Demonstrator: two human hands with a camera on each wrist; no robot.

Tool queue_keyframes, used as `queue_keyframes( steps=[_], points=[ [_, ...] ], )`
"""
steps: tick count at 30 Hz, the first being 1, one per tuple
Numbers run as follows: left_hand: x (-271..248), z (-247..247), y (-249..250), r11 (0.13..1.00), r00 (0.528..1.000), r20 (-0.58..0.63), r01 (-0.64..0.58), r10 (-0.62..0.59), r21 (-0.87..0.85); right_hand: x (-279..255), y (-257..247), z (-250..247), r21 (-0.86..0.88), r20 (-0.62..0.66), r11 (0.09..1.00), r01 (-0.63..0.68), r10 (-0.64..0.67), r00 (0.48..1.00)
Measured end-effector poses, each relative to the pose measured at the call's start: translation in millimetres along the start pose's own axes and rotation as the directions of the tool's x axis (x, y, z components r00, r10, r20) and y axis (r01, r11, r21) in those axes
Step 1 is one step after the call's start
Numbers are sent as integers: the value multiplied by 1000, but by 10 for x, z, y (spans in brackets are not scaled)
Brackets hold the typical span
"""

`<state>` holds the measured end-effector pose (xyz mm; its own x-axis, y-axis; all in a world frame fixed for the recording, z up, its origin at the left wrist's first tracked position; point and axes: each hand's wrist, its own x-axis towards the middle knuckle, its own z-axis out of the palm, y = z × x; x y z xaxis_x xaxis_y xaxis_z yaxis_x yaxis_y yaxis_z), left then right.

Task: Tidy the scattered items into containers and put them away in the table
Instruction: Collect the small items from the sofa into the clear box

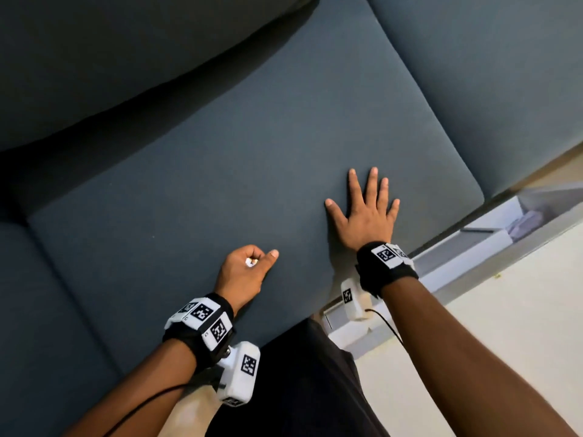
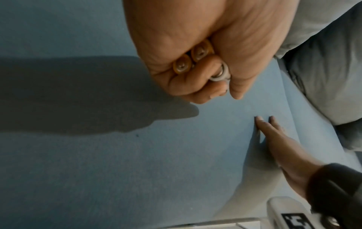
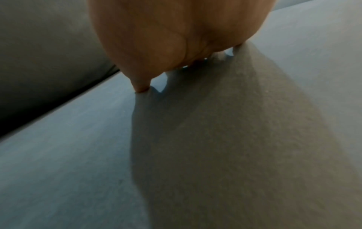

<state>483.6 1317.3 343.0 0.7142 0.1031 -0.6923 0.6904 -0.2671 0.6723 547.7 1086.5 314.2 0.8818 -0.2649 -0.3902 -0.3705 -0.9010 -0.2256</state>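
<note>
1. Head view: the left hand [image 1: 244,272] is fisted over the sofa cushion [image 1: 220,184]; the right hand [image 1: 366,212] lies flat beside the open table drawer [image 1: 492,234].
2. Left wrist: curled fingers [image 2: 195,80] grip batteries [image 2: 191,59], ends toward the camera.
3. Right wrist: spread fingertips [image 3: 141,88] press the cushion, holding nothing.

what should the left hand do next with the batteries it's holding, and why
Probably carry them right to the open drawer. The left hand already grips several batteries, the right hand lies flat on the sofa cushion, and no loose items show there.
</note>
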Motion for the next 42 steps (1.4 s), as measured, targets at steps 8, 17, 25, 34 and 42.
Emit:
queue_keyframes(
  steps=[8, 17, 25, 34, 42],
  points=[
    [-131, 401, -76, 995, 993, 76, -90, 87, 34, -167, 214, -170, 130, 79, 988, 88, -99, 992],
    [-872, 1121, -810, 981, 988, 69, -149, 141, 124, -2058, 1706, 420, 198, 134, 967, 162, -191, 972],
    [-1981, 1949, -1710, 980, 985, 120, -137, 120, 147, -3540, 3145, 801, 57, 343, 985, 161, -170, 924],
    [-3042, 2410, -2457, 983, 991, 103, -100, 85, 152, -4401, 3880, 1027, 137, 326, 984, 110, -150, 933],
    [-3929, 2696, -3131, 974, 986, -30, -158, 165, 162, -4768, 4165, 1178, 124, 260, 981, 146, -174, 950]
  ],
)
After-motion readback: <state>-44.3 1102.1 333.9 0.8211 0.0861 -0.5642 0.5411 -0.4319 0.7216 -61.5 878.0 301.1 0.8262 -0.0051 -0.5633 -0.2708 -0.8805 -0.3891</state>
